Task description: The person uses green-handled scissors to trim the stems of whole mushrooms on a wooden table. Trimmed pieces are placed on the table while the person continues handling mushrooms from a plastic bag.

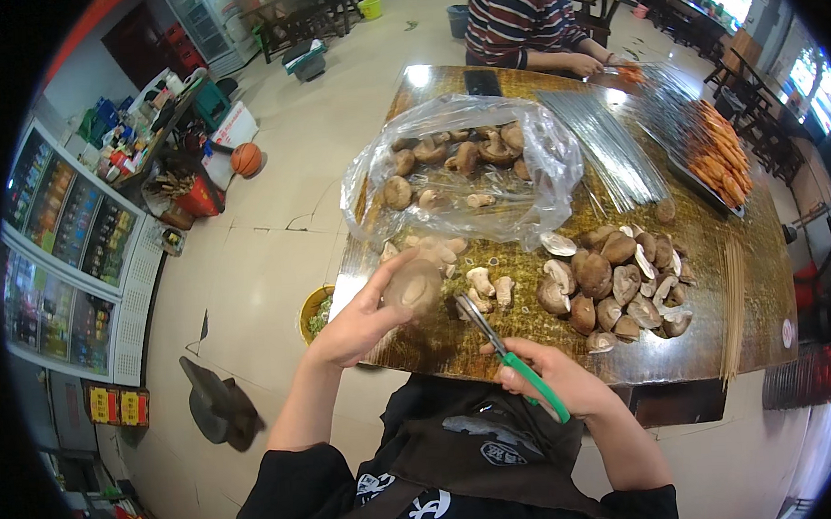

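Over the table's near left part, my left hand point(362, 315) grips a brown shiitake mushroom point(413, 288), slightly blurred. My right hand point(552, 376) holds scissors point(527, 377) with green handles, their blades pointing up and left towards the mushroom without touching it. Between the hands lie several cut mushroom stems point(481, 281); more pale stems point(437, 248) are partly hidden behind the held mushroom. To the right is a pile of trimmed shiitake caps point(596, 275), some showing pale undersides. Beyond my hands, a clear plastic bag point(552, 182) lies open with whole mushrooms point(466, 154) inside.
A bundle of wooden skewers point(732, 306) lies along the right side of the table point(763, 298). Metal skewers point(607, 151) lie behind the caps, near a tray of orange skewered food point(720, 159). Across the table, a person in a striped top point(523, 18) handles skewers. A yellow bin point(312, 311) stands at left.
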